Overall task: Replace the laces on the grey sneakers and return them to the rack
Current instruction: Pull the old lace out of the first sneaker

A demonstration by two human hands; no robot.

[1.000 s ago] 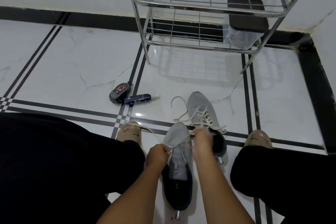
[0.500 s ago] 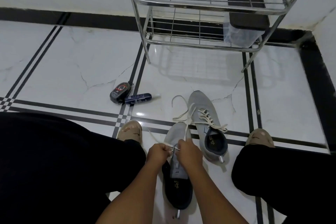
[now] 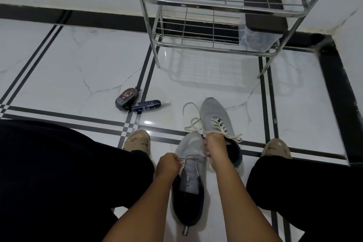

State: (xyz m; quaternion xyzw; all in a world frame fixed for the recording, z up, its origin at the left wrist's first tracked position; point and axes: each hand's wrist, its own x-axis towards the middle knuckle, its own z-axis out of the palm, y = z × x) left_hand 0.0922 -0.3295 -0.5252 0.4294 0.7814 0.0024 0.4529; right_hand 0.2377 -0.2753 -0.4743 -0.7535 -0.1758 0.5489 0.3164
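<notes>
Two grey sneakers lie on the white tiled floor between my knees. The near sneaker [image 3: 189, 179] points away from me, its tongue bare except for a white lace [image 3: 191, 160] through the lowest eyelets. My left hand [image 3: 169, 166] pinches the lace's left end at the shoe's edge. My right hand [image 3: 215, 146] is closed on the other end, pulled up over the toe. The far sneaker [image 3: 215, 115] lies just beyond, fully laced with loose white ends trailing left. The chrome wire rack [image 3: 216, 9] stands against the wall ahead.
A clear plastic container with a dark lid [image 3: 261, 23] sits on the rack's lower shelf at the right. A black shoe-polish sponge [image 3: 126, 97] and a dark blue tube [image 3: 146, 105] lie on the floor to the left. My beige shoes [image 3: 137, 141] flank the sneakers.
My right hand came in beside the left at the eyelets, then pulled away up and to the right, drawing the lace taut. My left hand stayed at the shoe's edge.
</notes>
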